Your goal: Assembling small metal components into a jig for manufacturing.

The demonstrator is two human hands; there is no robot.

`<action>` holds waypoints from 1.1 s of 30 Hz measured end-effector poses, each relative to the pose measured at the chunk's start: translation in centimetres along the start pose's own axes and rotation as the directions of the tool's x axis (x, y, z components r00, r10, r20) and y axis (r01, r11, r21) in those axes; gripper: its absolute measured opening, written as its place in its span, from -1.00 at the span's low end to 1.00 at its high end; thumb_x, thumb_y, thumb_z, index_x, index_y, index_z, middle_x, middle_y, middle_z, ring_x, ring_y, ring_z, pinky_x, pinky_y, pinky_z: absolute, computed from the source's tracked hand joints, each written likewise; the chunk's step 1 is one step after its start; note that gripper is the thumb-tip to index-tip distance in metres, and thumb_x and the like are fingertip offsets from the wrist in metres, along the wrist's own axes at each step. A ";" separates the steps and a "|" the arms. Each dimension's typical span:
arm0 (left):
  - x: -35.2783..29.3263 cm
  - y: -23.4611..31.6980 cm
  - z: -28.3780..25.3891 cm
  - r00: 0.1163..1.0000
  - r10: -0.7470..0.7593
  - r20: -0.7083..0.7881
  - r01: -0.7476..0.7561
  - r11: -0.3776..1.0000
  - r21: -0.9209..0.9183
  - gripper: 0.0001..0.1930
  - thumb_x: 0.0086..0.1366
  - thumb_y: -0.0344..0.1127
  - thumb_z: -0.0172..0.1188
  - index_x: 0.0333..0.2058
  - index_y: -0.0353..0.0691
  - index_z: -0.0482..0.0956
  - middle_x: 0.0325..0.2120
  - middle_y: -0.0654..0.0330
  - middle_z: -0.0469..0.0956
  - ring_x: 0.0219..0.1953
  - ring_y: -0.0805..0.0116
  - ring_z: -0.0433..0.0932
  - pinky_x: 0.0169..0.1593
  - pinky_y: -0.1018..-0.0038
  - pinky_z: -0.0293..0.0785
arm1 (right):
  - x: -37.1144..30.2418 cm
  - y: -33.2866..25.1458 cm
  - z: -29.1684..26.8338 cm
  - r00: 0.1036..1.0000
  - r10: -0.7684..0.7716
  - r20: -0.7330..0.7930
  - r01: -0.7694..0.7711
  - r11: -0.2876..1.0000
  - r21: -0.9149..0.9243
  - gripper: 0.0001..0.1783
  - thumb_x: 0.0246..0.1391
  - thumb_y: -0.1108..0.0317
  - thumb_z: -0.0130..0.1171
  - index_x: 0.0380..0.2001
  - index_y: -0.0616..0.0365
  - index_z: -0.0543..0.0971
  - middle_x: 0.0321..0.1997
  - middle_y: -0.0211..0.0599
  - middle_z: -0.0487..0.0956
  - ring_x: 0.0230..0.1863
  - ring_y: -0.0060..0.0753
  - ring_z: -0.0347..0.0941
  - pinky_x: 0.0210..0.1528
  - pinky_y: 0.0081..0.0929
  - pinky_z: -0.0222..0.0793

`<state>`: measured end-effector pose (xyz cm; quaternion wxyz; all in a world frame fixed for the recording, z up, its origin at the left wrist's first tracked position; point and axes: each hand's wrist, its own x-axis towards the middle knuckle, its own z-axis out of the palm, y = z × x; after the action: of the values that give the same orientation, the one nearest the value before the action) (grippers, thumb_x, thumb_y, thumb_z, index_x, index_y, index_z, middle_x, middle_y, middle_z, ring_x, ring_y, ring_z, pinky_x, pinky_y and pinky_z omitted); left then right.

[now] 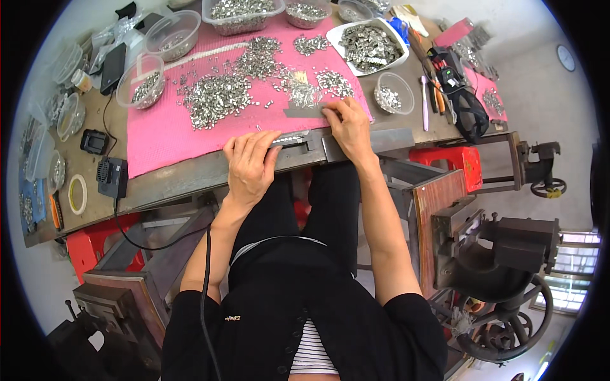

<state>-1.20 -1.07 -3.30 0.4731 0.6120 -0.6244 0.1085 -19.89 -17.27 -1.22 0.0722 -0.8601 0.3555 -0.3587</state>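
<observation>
My left hand (249,164) grips the left end of a narrow dark metal holder (296,142) at the table's front edge. A row of small shiny metal links shows in its slot. My right hand (349,130) is closed, thumb and forefinger pinched just beyond the holder's right end, beside a flat grey strip (304,113). Whatever those fingertips hold is too small to make out. Past the strip lies a loose pile of thin silver pins (303,95). Small silver pieces (218,100) are heaped to the left on the pink mat (149,155).
Behind stand clear plastic tubs (173,51) and a white tray (402,56) of metal parts. A small clear bowl (406,101) sits at right. A steel plate (391,138) lies along the front edge. A black cable (206,273) crosses my left arm. Machine vises (502,247) flank me.
</observation>
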 end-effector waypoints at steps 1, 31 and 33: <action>0.1 0.0 0.0 1.000 0.003 0.001 -0.003 1.000 -0.006 -0.61 0.16 -0.41 0.38 0.00 -0.14 0.61 -0.13 0.28 0.64 -0.09 0.27 0.54 0.12 0.29 0.23 | 0.0 0.1 0.3 0.994 0.105 0.024 -0.107 0.988 0.108 -0.89 0.03 0.44 0.36 -0.34 0.19 0.66 -0.39 -0.15 0.55 -0.32 -0.08 0.50 -0.24 -0.20 0.41; 0.0 0.1 -0.1 0.999 -0.036 0.021 0.036 0.999 -0.019 -0.44 0.15 -0.40 0.43 0.15 -0.19 0.50 -0.15 0.26 0.65 -0.11 0.29 0.55 0.11 0.29 0.23 | -1.0 -6.3 -1.2 0.985 -0.116 0.130 0.069 0.944 0.322 -0.89 0.03 0.57 0.33 -0.32 0.22 0.65 -0.25 -0.24 0.60 -0.21 -0.21 0.50 -0.18 -0.35 0.41; -0.1 0.0 -0.2 0.999 -0.040 0.030 0.041 0.999 -0.009 -0.44 0.15 -0.41 0.43 0.15 -0.19 0.49 -0.12 0.29 0.68 -0.11 0.31 0.55 0.12 0.30 0.24 | -1.0 -6.5 -1.1 0.985 -0.115 0.125 0.069 0.944 0.322 -0.87 0.01 0.57 0.34 -0.32 0.22 0.65 -0.26 -0.25 0.59 -0.21 -0.19 0.48 -0.18 -0.34 0.41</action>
<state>-1.17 -0.90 -3.24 0.4690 0.6237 -0.6193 0.0868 -17.47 -11.68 1.43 0.2177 -0.8764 0.2467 -0.3517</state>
